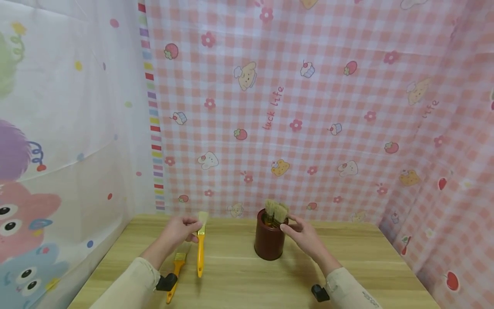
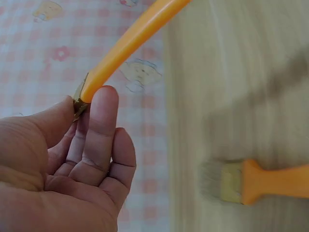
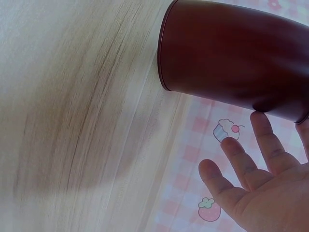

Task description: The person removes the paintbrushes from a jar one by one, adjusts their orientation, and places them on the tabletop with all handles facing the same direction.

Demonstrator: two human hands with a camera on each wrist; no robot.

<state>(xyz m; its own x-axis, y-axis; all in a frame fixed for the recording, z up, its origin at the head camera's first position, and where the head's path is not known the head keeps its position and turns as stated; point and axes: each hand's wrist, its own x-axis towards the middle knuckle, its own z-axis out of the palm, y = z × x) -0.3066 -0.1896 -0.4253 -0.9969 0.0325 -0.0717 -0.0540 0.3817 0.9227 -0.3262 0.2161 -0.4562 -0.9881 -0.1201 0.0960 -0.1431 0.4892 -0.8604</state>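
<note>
My left hand [image 1: 181,231] pinches a paintbrush [image 1: 200,253] at its metal ferrule between thumb and fingertips. The brush hangs with its pale bristles up and its yellow-orange handle [image 2: 130,46] pointing down. Below the left wrist, a second paintbrush [image 1: 177,270] of the same kind lies on the table, its bristles and ferrule [image 2: 231,182] showing in the left wrist view. My right hand [image 1: 302,234] is at the right side of a dark red cylindrical brush holder [image 1: 269,242], thumb and forefinger at its rim. In the right wrist view its other fingers [image 3: 241,166] extend loosely, one fingertip right at the holder's wall.
Several brushes with pale bristles [image 1: 275,209] stand in the holder. The wooden table [image 1: 231,283] ends against a pink checked curtain [image 1: 231,171] at the back. A white patterned curtain [image 1: 77,150] hangs on the left, and the checked cloth continues on the right.
</note>
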